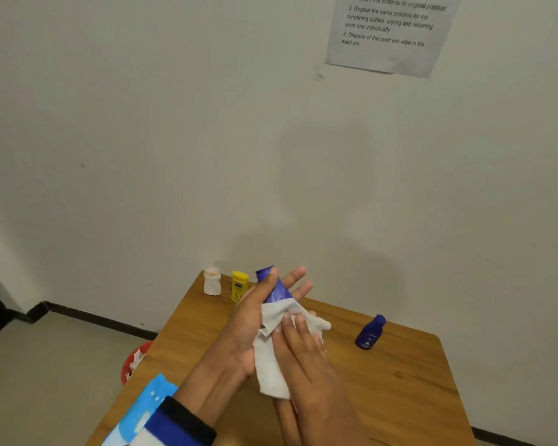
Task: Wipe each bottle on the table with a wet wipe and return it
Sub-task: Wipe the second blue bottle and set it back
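At the lower left edge a red bin sits half hidden behind the wooden table, with crumpled white tissue showing inside, and a blue and white wipes pack is cut off by the bottom of the frame and partly covered by a dark blue cuff. At the table's far corner stand a small white bottle with a pale cap and, just beside it, a yellow bottle whose oval label is too blurred to read. The left hand holds a purple-blue bottle tilted with its cap away from the person, thumb along its side and fingers stretched out behind it; its lower half is hidden under a greyish-white wet wipe. The right hand presses the wipe against the bottle with flat, straight fingers. Further right a dark blue bottle stands alone on the table, its white print unreadable. On the wall, a sheet cropped at the top reads "Return the bottle to its original position" and "Dispose of the used wet wipe in the trash bin"
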{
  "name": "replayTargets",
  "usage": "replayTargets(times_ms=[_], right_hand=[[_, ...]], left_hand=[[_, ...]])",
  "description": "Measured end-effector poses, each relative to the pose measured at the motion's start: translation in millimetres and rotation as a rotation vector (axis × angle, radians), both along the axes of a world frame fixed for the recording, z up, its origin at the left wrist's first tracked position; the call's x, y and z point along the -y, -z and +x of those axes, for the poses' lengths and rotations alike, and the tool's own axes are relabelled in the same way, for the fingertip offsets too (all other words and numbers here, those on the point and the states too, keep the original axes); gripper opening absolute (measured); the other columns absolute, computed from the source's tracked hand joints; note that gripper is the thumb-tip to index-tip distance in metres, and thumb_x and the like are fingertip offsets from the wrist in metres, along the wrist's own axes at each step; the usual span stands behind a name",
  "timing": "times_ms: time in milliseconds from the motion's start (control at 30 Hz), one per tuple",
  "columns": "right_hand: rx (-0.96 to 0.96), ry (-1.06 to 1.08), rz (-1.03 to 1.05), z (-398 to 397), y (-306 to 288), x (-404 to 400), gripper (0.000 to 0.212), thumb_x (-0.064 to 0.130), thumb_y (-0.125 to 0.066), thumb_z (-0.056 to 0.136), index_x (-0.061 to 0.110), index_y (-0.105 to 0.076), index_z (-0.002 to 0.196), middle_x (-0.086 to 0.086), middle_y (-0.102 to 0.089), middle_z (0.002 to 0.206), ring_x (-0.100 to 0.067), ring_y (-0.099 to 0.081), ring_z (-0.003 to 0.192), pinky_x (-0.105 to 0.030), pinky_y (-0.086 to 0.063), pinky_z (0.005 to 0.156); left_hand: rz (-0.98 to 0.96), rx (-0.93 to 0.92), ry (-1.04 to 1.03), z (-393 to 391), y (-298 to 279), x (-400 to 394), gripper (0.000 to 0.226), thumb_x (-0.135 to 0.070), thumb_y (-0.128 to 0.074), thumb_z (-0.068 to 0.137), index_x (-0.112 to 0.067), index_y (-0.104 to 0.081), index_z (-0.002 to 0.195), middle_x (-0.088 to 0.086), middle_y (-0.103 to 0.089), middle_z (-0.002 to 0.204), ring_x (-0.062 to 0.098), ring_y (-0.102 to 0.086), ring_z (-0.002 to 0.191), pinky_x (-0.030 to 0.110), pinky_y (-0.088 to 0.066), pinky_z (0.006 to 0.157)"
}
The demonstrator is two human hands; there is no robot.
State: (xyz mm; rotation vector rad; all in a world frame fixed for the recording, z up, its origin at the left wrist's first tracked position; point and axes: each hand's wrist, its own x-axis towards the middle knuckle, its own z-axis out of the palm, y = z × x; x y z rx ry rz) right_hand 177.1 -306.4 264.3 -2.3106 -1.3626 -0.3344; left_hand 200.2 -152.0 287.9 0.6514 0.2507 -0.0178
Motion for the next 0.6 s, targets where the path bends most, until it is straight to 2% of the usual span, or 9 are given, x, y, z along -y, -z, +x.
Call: replayTargets(times_ms=[33, 67, 133, 167, 233, 333, 433, 500, 600], right_hand=[[-0.009, 0.006, -0.041, 2, -3, -1, 0.076, 0.034, -0.067, 0.083, 0.003, -0.041, 0.147, -0.012, -0.030, 0.158, -0.032, -0.025, 0.147, -0.047, -0.044, 0.107], [-0.050, 0.015, -0.054, 6, -8, -2, 0.083, 0.044, -0.058, 0.086, 0.006, -0.028, 0.153, -0.010, -0.017, 0.163, -0.031, -0.016, 0.150, -0.051, -0.034, 0.113], [-0.141, 0.016, -0.083, 21, -19, -1, 0.097, 0.059, -0.049, 0.088, 0.019, 0.007, 0.157, 0.005, 0.019, 0.164, -0.015, 0.013, 0.152, -0.043, -0.006, 0.122], [-0.178, 0.007, -0.103, 26, -23, 1, 0.101, 0.062, -0.049, 0.088, 0.025, 0.018, 0.154, 0.013, 0.031, 0.160, -0.007, 0.023, 0.148, -0.037, 0.002, 0.121], [-0.115, -0.017, -0.126, 28, -26, 1, 0.099, 0.057, -0.050, 0.090, 0.024, 0.018, 0.155, 0.012, 0.031, 0.160, -0.008, 0.025, 0.148, -0.037, 0.001, 0.121], [0.046, -0.032, -0.170, 14, -18, -5, 0.083, 0.037, -0.055, 0.091, 0.011, -0.014, 0.158, -0.007, -0.002, 0.167, -0.025, -0.002, 0.153, -0.047, -0.021, 0.119], [0.125, -0.074, -0.212, 5, -6, -3, 0.079, 0.040, -0.069, 0.086, 0.008, -0.037, 0.150, -0.010, -0.025, 0.161, -0.029, -0.025, 0.148, -0.046, -0.043, 0.109], [0.030, -0.079, -0.186, 10, -8, -2, 0.085, 0.036, -0.068, 0.086, 0.011, -0.025, 0.155, -0.007, -0.012, 0.165, -0.026, -0.013, 0.152, -0.047, -0.034, 0.115], [-0.172, -0.029, -0.176, 19, -25, -2, 0.101, 0.028, -0.056, 0.087, 0.024, 0.018, 0.155, 0.010, 0.032, 0.160, -0.008, 0.029, 0.147, -0.036, -0.004, 0.123]], left_hand=[[-0.014, -0.027, 0.045, -1, -1, 2, 0.059, -0.047, -0.057, 0.088, -0.010, -0.062, 0.134, 0.016, -0.061, 0.139, 0.032, -0.054, 0.131, 0.050, -0.039, 0.111], [-0.042, -0.040, 0.092, -3, -2, 6, 0.060, -0.050, -0.057, 0.089, -0.008, -0.065, 0.130, 0.016, -0.061, 0.136, 0.033, -0.055, 0.125, 0.050, -0.042, 0.105], [-0.078, -0.018, 0.131, -6, -1, 14, 0.065, -0.055, -0.054, 0.091, -0.003, -0.064, 0.129, 0.020, -0.060, 0.127, 0.034, -0.054, 0.118, 0.047, -0.043, 0.102], [-0.073, -0.006, 0.130, -6, 0, 14, 0.066, -0.055, -0.054, 0.092, -0.001, -0.064, 0.128, 0.021, -0.061, 0.121, 0.034, -0.054, 0.116, 0.046, -0.043, 0.103], [-0.079, 0.003, 0.140, -6, -6, 7, 0.058, -0.052, -0.053, 0.095, 0.000, -0.070, 0.116, 0.020, -0.065, 0.112, 0.032, -0.060, 0.108, 0.046, -0.043, 0.102], [-0.124, -0.035, 0.072, 1, -13, -9, 0.046, -0.045, -0.048, 0.099, -0.006, -0.072, 0.095, 0.017, -0.072, 0.102, 0.034, -0.062, 0.110, 0.049, -0.041, 0.103], [-0.167, -0.069, -0.059, 3, -9, -17, 0.033, -0.041, -0.049, 0.101, -0.011, -0.062, 0.099, 0.011, -0.069, 0.100, 0.037, -0.062, 0.114, 0.049, -0.044, 0.101], [-0.172, -0.079, -0.014, 0, -2, -12, 0.034, -0.044, -0.050, 0.100, -0.011, -0.061, 0.104, 0.011, -0.068, 0.104, 0.036, -0.060, 0.116, 0.049, -0.043, 0.102], [-0.107, -0.071, 0.165, -9, 5, 4, 0.048, -0.047, -0.052, 0.097, -0.004, -0.069, 0.110, 0.017, -0.068, 0.112, 0.032, -0.061, 0.109, 0.044, -0.041, 0.105]])
